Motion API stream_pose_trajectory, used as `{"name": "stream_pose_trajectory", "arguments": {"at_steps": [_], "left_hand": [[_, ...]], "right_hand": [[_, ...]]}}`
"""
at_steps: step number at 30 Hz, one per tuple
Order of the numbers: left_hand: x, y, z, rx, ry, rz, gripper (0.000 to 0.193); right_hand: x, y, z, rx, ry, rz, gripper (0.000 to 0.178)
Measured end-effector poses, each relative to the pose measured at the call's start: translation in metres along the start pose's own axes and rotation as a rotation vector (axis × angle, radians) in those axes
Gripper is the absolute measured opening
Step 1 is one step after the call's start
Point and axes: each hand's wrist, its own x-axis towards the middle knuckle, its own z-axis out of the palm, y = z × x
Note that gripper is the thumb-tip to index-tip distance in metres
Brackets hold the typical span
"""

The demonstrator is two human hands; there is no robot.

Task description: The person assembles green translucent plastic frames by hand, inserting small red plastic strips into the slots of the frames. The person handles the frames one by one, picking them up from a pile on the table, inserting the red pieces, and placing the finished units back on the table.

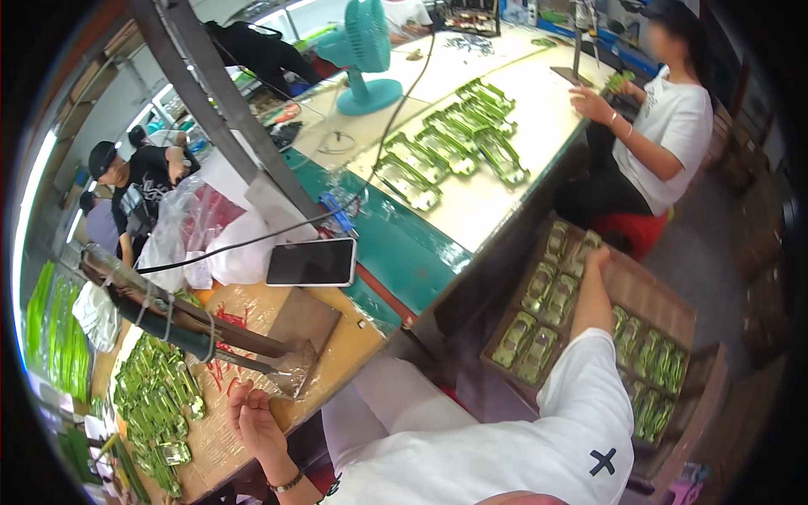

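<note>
My right hand [597, 259] reaches into a brown compartmented tray [566, 328] on the right. Its fingers are closed on a green toy car body [587, 243] at the tray's far end; the fingertips are partly hidden. Similar green bodies [539, 289] lie in rows beside my arm. My left hand [255, 423] is at the front edge of the wooden bench, palm up, its fingers loosely bent and apart. Thin red pieces [225, 345] lie just past it. To its left is a heap of green car parts [156, 391].
A metal fixture [181, 316] slants over the bench. Behind it lie a phone [311, 263] and plastic bags [227, 244]. Green frames [454, 143] and a teal fan [362, 63] occupy the far table. A co-worker [665, 126] sits at far right.
</note>
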Motion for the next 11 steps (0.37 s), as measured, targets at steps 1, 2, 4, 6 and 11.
{"name": "stream_pose_trajectory", "arguments": {"at_steps": [1,2,4,6,11], "left_hand": [[0.004,-0.003,0.003,-0.02,0.002,-0.027,0.027],[0.008,-0.009,0.007,-0.066,0.012,-0.041,0.026],[0.008,-0.005,0.011,-0.102,0.054,-0.058,0.024],[0.0,0.011,0.004,-0.105,0.153,-0.029,0.024],[-0.011,0.13,-0.016,0.007,-0.111,0.622,0.04]], "right_hand": [[0.009,0.014,0.0,-0.085,-0.027,-0.002,0.026],[0.022,0.029,0.0,-0.176,-0.045,0.001,0.029],[0.002,0.014,-0.002,-0.116,0.077,-0.235,0.035],[-0.034,-0.02,-0.022,0.022,0.168,-0.484,0.039],[-0.153,-0.214,-0.234,0.918,0.091,-0.742,0.03]]}}
